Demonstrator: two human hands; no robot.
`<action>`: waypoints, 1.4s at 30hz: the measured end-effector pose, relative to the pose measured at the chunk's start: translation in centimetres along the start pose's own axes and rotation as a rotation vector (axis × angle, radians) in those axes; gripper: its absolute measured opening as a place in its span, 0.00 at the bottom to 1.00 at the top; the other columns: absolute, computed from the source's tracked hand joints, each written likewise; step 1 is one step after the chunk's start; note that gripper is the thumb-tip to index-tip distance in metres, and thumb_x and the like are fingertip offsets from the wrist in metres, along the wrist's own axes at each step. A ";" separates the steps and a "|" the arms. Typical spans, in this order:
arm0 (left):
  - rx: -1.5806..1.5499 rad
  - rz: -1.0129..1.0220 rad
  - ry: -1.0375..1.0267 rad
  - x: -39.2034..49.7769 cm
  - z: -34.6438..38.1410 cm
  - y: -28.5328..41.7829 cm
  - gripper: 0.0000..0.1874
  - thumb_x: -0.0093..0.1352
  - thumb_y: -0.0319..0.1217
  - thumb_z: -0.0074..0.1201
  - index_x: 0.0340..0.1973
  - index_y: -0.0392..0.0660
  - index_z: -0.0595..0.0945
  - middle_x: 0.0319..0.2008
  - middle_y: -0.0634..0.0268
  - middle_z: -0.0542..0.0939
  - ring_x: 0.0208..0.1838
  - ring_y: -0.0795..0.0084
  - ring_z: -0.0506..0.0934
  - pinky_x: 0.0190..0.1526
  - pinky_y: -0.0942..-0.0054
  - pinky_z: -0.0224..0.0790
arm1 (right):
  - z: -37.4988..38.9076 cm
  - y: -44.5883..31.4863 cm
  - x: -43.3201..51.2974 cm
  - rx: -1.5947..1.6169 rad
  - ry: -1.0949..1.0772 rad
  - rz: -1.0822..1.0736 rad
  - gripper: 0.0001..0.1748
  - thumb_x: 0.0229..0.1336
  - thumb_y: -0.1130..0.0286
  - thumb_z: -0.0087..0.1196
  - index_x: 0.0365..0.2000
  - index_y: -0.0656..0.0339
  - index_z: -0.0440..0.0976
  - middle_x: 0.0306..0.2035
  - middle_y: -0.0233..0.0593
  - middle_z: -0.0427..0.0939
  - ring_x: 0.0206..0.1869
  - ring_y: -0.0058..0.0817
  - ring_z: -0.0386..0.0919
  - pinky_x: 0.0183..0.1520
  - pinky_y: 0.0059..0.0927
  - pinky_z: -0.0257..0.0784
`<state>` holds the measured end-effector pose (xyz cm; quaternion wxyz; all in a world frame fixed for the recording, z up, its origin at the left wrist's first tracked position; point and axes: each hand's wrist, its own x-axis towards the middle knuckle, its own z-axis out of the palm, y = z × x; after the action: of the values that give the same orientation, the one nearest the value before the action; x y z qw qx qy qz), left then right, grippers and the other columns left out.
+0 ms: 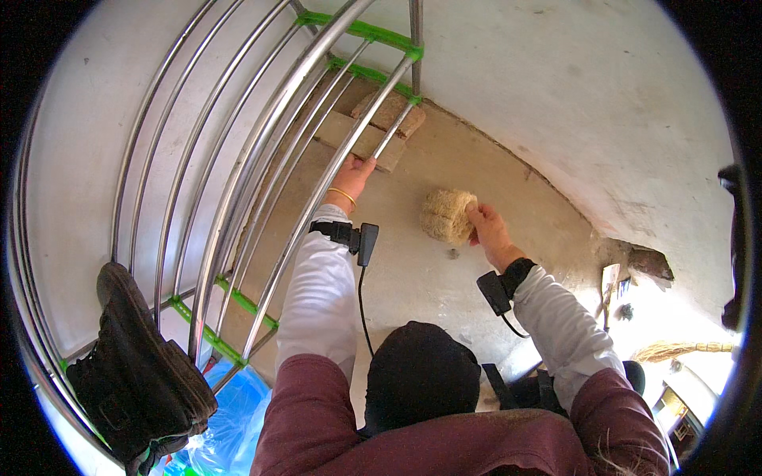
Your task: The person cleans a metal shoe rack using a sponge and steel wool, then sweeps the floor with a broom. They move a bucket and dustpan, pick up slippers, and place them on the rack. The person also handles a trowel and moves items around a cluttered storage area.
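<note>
A metal tube rack (243, 160) with green joints runs down the left side. My left hand (352, 178) is at its lowest tubes, thumb and fingers closed around one near the floor; the fingertips are partly hidden. My right hand (492, 231), out over the concrete floor, grips the right side of a tan fibrous pad (447, 215), which looks like a piece of loofah. A flat board or slab (363, 138) and a rough brick (397, 113) lie under the rack's far end, just beyond my left hand.
A black boot (143, 369) rests on the rack at lower left. Blue plastic bags (235, 410) lie beneath it. White walls meet the floor, with a broken hole (652, 263) at the right wall's base. A straw broom (678, 351) lies at right.
</note>
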<state>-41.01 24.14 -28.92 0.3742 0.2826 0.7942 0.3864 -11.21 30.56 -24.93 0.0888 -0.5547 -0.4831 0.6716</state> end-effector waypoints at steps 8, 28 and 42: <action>0.099 0.097 0.092 1.8 0.0 0.2 0.22 0.59 0.40 0.55 0.40 0.36 0.73 0.39 0.58 0.77 0.40 0.65 0.74 0.43 0.70 0.65 | -0.9 1.0 -0.9 0.011 -0.060 0.051 0.21 0.57 0.54 0.47 0.37 0.65 0.68 0.20 0.33 0.71 0.18 0.19 0.68 0.19 0.21 0.65; 0.588 0.595 0.131 -3.5 4.5 8.0 0.25 0.57 0.34 0.52 0.47 0.32 0.70 0.45 0.44 0.72 0.49 0.51 0.70 0.50 0.62 0.61 | -5.0 0.9 -2.9 0.102 0.033 0.072 0.19 0.56 0.55 0.48 0.35 0.63 0.67 0.20 0.31 0.70 0.17 0.18 0.67 0.18 0.21 0.63; 0.785 0.234 0.234 4.1 12.0 7.8 0.30 0.56 0.37 0.57 0.47 0.29 0.67 0.46 0.41 0.69 0.53 0.51 0.67 0.52 0.61 0.62 | -10.2 1.9 -5.3 0.123 0.112 0.021 0.18 0.56 0.58 0.48 0.36 0.65 0.68 0.22 0.33 0.71 0.18 0.18 0.66 0.18 0.19 0.62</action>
<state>-32.29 36.23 -29.04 0.0991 0.4462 0.8807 0.1243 0.03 31.77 -22.03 0.1425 -0.5901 -0.4292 0.6688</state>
